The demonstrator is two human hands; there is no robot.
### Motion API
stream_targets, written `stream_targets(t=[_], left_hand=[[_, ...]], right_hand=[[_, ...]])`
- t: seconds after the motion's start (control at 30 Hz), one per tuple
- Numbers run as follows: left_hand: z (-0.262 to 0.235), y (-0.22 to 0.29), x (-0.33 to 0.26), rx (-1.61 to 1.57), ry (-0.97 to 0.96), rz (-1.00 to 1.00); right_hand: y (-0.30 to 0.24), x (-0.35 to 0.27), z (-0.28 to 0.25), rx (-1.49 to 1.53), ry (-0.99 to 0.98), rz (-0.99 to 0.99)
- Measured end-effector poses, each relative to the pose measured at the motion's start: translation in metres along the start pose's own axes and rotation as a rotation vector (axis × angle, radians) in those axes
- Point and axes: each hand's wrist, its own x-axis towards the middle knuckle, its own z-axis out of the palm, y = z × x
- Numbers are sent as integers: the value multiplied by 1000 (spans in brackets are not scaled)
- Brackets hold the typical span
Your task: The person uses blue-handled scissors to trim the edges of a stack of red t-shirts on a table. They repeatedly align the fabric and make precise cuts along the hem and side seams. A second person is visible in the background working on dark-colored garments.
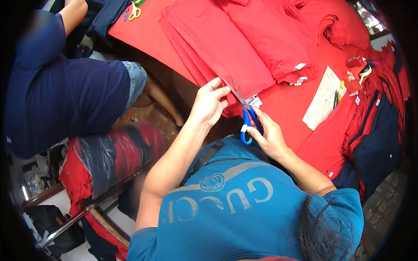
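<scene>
Scissors (246,119) are gripped in the right hand (269,135), blades pointing up-left toward the red cloth (226,56), whose near edge is pinched by the left hand (210,103) at the table's near edge.

- L forearm comes up from lower centre, elbow bent, wrist straight.
- left hand (209,103) palm down, fingers curled, thumb + index pinched together at tips.
- R forearm enters from lower right, angled up-left.
- right hand (269,135) closed, fingers wrapped in a grip, thumb side up.
</scene>
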Motion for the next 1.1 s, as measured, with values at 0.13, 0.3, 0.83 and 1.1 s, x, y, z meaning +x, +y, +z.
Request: stream_targets(t=[0.13, 0.3, 0.83, 1.1], left_hand=[[-11, -3, 2, -29, -149, 40], [-25, -14, 7, -7, -184, 56], [-14, 1, 4, 126, -253, 51], [-8, 5, 9, -40, -231, 37]], right_hand=[[7, -6, 24, -6, 82, -14], [4, -19, 40, -75, 149, 7], [11, 3, 16, 99, 127, -82], [18, 19, -7, 573, -80, 200]])
